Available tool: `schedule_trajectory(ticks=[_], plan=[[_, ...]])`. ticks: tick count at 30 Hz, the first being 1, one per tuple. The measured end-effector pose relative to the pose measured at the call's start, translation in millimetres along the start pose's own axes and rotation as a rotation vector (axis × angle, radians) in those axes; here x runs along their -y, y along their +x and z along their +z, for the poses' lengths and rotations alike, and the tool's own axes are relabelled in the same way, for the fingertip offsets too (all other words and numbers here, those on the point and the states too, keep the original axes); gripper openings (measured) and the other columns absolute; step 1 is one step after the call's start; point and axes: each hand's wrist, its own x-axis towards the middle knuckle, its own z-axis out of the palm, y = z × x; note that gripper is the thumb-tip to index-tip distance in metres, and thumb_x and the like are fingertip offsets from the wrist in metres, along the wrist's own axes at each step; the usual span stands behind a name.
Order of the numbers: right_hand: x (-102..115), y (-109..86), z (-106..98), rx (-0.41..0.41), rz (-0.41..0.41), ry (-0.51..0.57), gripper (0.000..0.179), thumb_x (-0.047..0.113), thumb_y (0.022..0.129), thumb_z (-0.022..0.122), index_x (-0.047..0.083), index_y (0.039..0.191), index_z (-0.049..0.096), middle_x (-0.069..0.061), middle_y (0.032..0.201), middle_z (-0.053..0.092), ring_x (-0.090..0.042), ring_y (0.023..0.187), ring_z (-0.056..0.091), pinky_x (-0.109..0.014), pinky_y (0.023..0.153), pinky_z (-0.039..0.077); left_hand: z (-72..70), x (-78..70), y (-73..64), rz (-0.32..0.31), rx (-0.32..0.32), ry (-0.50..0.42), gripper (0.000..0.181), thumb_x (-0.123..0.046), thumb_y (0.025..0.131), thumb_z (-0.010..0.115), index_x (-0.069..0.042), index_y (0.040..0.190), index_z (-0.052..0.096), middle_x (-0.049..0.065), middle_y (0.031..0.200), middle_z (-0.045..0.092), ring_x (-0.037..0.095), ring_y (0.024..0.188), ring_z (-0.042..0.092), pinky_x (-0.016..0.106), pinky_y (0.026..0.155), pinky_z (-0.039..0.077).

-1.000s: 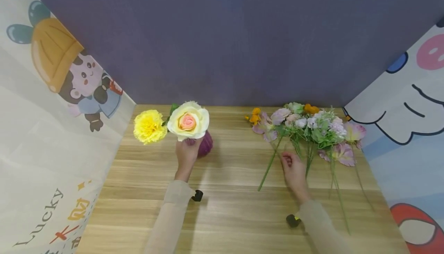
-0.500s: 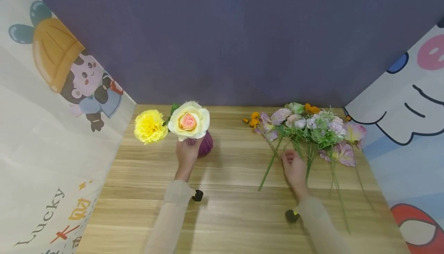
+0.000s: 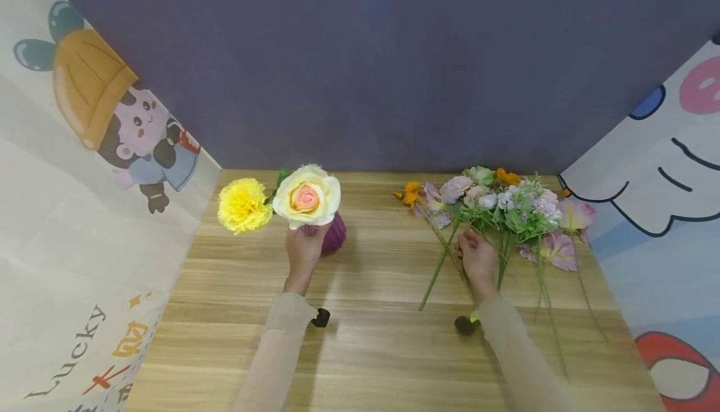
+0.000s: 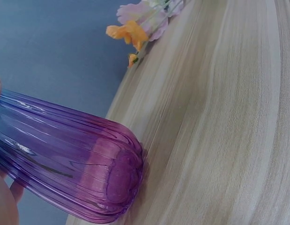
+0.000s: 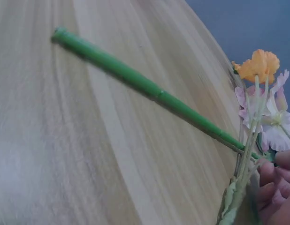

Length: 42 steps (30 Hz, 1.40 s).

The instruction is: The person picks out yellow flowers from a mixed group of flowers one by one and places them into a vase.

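Note:
My left hand (image 3: 304, 252) grips the neck of a ribbed glass vase (image 4: 84, 154), blue shading to purple-pink at its base. A stem shows through the glass. Above the hand are a cream rose (image 3: 306, 197) with a pink centre and a yellow carnation (image 3: 244, 206). My right hand (image 3: 478, 259) has curled fingers among the flower stems, pinching at a stem; which one is partly hidden. Thin stems of the orange flower (image 5: 258, 65) run right beside its fingertips (image 5: 267, 173). A thick green stem (image 5: 149, 89) lies on the table, passing under the thin stems.
A heap of artificial flowers (image 3: 506, 202) in pink, white and green lies at the back right, stems towards me. Pink-purple flowers (image 3: 554, 249) are at its right side. A dark back wall (image 3: 360, 68) and printed side panels enclose the wooden table (image 3: 371, 337).
The orange flower has shifted slightly left and its thin stems now lie across the thick green stem. My right hand has moved a little forward towards the blossoms. The left hand stays put.

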Motion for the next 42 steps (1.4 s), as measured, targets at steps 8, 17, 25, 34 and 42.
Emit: schedule_trajectory(ticks=[8, 17, 25, 34, 42], plan=[[1.6, 2.6, 6.6, -0.074, -0.052, 0.098, 0.035, 0.011, 0.104, 0.06, -0.013, 0.129, 0.061, -0.033, 0.106, 0.07, 0.007, 0.059, 0.055, -0.007, 0.054, 0.046, -0.3, 0.3, -0.3, 0.02, -0.001, 0.021, 0.068, -0.023, 0.081, 0.087, 0.0, 0.139, 0.058, 0.023, 0.129, 0.067, 0.04, 0.118, 0.064, 0.053, 0.108, 0.049], [6.5, 0.3, 7.8, -0.101, -0.145, 0.123, 0.032, 0.012, 0.104, 0.062, -0.007, 0.13, 0.064, -0.028, 0.106, 0.069, -0.001, 0.07, 0.062, -0.006, 0.059, 0.046, 0.0, 1.2, -0.2, 0.016, -0.001, -0.016, 0.067, -0.021, 0.082, 0.086, 0.0, 0.139, 0.058, 0.024, 0.118, 0.068, 0.039, 0.107, 0.065, 0.053, 0.103, 0.052], [9.8, -2.7, 12.1, -0.003, -0.14, 0.143, 0.031, 0.011, 0.104, 0.062, -0.008, 0.128, 0.065, -0.029, 0.101, 0.069, -0.012, 0.069, 0.065, -0.012, 0.057, 0.049, -0.3, 0.3, -0.7, 0.001, -0.003, 0.001, 0.069, -0.023, 0.082, 0.086, 0.001, 0.14, 0.057, 0.024, 0.129, 0.066, 0.041, 0.118, 0.063, 0.052, 0.11, 0.048], [6.9, -10.7, 9.1, 0.115, -0.225, -0.166, 0.034, 0.018, 0.103, 0.064, -0.008, 0.124, 0.068, -0.025, 0.107, 0.073, -0.034, 0.093, 0.071, -0.024, 0.072, 0.056, 0.6, 0.1, -0.2, -0.002, -0.001, 0.009, 0.065, -0.023, 0.081, 0.087, 0.0, 0.136, 0.061, 0.024, 0.122, 0.069, 0.041, 0.112, 0.065, 0.053, 0.106, 0.05], [1.9, -22.2, 2.3, 0.175, -0.386, -0.412, 0.03, 0.024, 0.093, 0.078, -0.004, 0.102, 0.069, -0.013, 0.085, 0.069, -0.027, 0.077, 0.065, -0.047, 0.073, 0.055, 0.0, -1.0, -0.6, 0.007, -0.001, 0.007, 0.063, -0.022, 0.082, 0.087, 0.002, 0.134, 0.061, 0.023, 0.105, 0.069, 0.039, 0.096, 0.065, 0.054, 0.097, 0.054]])
